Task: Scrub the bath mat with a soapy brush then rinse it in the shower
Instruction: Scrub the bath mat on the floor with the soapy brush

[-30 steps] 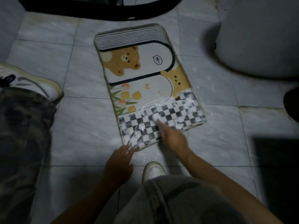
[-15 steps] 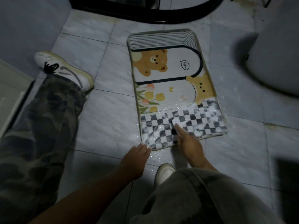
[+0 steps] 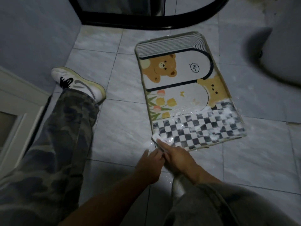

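Observation:
The bath mat (image 3: 184,82), printed with bears, tulips and a black-and-white checkered strip, lies flat on the grey tiled floor (image 3: 123,124). White soap foam covers the checkered near end. My right hand (image 3: 177,156) grips a white brush (image 3: 157,139) whose head sits on the mat's near left corner. My left hand (image 3: 150,163) rests on the floor just in front of that corner, fingers touching my right hand and the mat's edge. Most of the brush is hidden under my right hand.
A black curved shower threshold (image 3: 146,20) runs along the back. A white toilet base (image 3: 286,51) stands at the right. My left leg in camouflage trousers and a white sneaker (image 3: 78,84) stretches along the left. My right shoe (image 3: 178,187) is below my hands.
The brush in my right hand has slid from the middle of the checkered strip to its near left corner. My left hand moved close against my right hand. The camera turned left.

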Demonstrator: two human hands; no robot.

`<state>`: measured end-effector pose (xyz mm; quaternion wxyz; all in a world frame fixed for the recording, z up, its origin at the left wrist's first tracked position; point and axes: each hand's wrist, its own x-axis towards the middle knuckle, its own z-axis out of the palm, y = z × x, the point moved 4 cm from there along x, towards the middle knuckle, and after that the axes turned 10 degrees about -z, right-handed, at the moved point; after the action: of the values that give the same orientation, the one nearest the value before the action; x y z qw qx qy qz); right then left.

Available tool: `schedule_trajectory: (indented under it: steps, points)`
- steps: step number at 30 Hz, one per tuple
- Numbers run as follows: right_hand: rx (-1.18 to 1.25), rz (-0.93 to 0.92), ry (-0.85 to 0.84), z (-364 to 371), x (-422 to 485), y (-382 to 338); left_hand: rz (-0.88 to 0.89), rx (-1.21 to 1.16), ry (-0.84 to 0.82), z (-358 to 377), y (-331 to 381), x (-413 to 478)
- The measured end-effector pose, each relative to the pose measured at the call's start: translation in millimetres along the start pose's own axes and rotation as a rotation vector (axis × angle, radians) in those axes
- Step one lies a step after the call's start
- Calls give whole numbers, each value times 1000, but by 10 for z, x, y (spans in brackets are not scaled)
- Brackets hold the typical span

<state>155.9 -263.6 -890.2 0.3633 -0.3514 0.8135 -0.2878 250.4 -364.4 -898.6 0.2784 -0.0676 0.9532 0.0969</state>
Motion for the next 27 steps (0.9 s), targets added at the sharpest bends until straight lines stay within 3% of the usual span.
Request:
schedule_trajectory:
  steps: [3, 8, 13, 15, 17, 21, 27]
  points:
    - [-95, -23, -15, -93, 51, 133, -7, 12, 4, 104, -31, -33]
    - [-14, 66, 277, -285, 263, 223, 14, 19, -6, 212, -94, -10]
    - [-54, -52, -48, -61, 153, -9, -2, -48, 12, 346, -74, -18]
    - [-203, 36, 39, -312, 281, 219, -6, 4, -15, 391, -72, -3]
    - [-166, 104, 156, -443, 322, 268, -13, 23, -40, 395, -88, 11]
    - [-64, -9, -14, -176, 324, -50, -4, 7, -51, 321, -82, 8]
    - [-95, 22, 91, -239, 493, 13, -8, 16, -79, 397, -123, 42]
